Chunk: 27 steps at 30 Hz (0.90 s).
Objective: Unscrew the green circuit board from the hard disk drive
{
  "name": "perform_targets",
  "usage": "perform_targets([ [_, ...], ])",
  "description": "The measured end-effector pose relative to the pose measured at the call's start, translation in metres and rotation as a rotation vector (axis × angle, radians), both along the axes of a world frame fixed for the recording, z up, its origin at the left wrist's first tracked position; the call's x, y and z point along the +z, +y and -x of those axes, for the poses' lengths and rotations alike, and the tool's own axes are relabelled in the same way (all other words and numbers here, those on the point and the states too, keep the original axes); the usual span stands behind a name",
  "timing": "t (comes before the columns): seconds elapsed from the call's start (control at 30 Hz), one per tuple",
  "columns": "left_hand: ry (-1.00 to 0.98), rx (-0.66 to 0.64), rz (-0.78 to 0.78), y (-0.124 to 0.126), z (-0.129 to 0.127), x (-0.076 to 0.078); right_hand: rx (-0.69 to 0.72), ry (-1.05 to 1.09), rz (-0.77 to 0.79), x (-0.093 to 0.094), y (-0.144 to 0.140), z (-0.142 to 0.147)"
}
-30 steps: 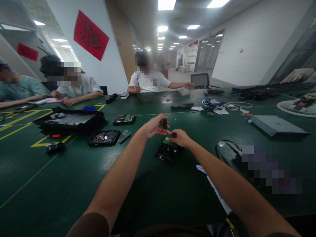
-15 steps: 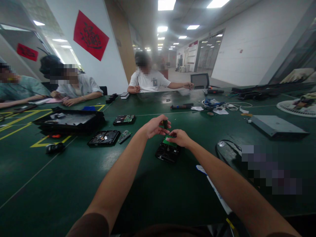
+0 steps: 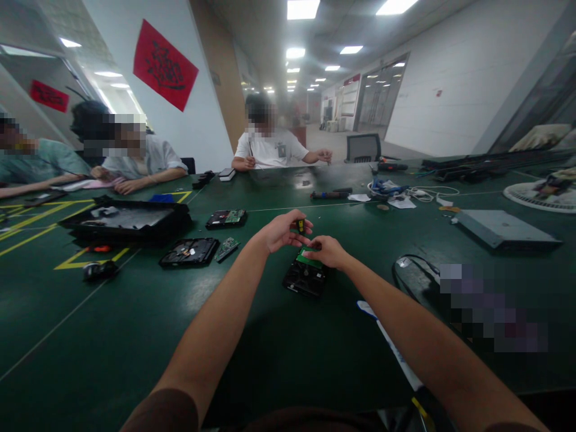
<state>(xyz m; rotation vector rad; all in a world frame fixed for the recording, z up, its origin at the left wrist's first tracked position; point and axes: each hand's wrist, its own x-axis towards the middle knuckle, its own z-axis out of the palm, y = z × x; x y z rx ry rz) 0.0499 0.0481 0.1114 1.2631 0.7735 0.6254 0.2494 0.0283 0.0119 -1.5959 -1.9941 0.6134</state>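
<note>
Over drive (image 3: 305, 277), left hand (image 3: 281, 231) pinching screwdriver (image 3: 300, 226) (upright)

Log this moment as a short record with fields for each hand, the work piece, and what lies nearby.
left hand: grips a small screwdriver
right hand: rests on the green circuit board
work piece: black hard drive, flat on the green table
nearby left: opened drive, loose board, black tray
</note>
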Motion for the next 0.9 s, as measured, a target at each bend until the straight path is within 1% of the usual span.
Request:
perform_targets([
  [0.17, -0.026, 0.016, 0.028, -0.0006, -0.0012, -0.0008, 0.006, -0.033, -0.016, 0.002, -0.0006, 0.0003],
  [0.33, 0.014, 0.052, -0.018, 0.0015, 0.0026, -0.0006, 0.023, -0.056, -0.037, 0.0025, 0.0, 0.0002],
  [0.53, 0.012, 0.023, -0.021, -0.0001, 0.0021, 0.0013, 0.014, -0.028, -0.014, 0.0009, 0.0007, -0.0003],
  [0.77, -0.034, 0.041, 0.008, -0.0021, -0.0029, 0.0003, 0.016, -0.037, -0.034, 0.0011, 0.0003, 0.0001],
  [0.9, -0.004, 0.085, -0.023, -0.0007, -0.0015, 0.001, 0.019, -0.02, -0.019, 0.0015, 0.0002, 0.0002],
])
